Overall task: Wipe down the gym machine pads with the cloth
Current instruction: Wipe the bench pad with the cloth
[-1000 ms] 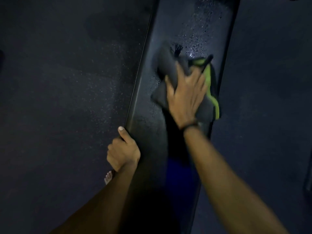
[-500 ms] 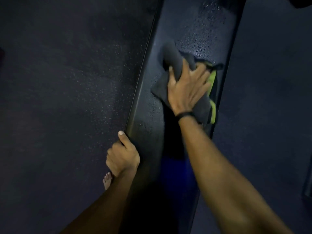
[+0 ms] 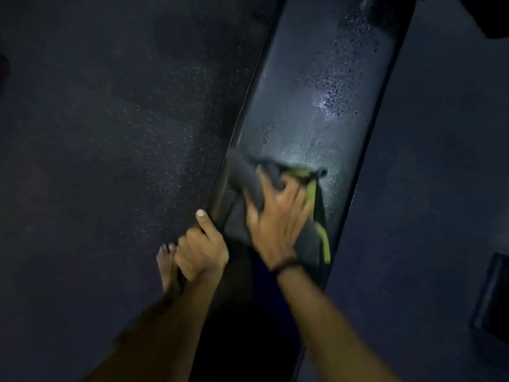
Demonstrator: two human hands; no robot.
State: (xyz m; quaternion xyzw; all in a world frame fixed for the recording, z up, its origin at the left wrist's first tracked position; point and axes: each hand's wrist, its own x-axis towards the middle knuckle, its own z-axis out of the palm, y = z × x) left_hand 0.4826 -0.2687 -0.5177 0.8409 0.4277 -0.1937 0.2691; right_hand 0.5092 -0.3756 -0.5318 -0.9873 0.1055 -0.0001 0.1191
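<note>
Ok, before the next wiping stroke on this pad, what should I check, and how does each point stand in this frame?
1. Right hand pressed on the cloth: ok.
2. Cloth lying on the pad, not hanging off its edge: ok.
3. Left hand has a grip on the pad's edge to steady it: ok.
4. Droplets left on the far part of the pad: not ok, unwiped.
5. Near part of the pad dry: cannot tell, too dark.
6. Bare foot clear of the pad: ok.
</note>
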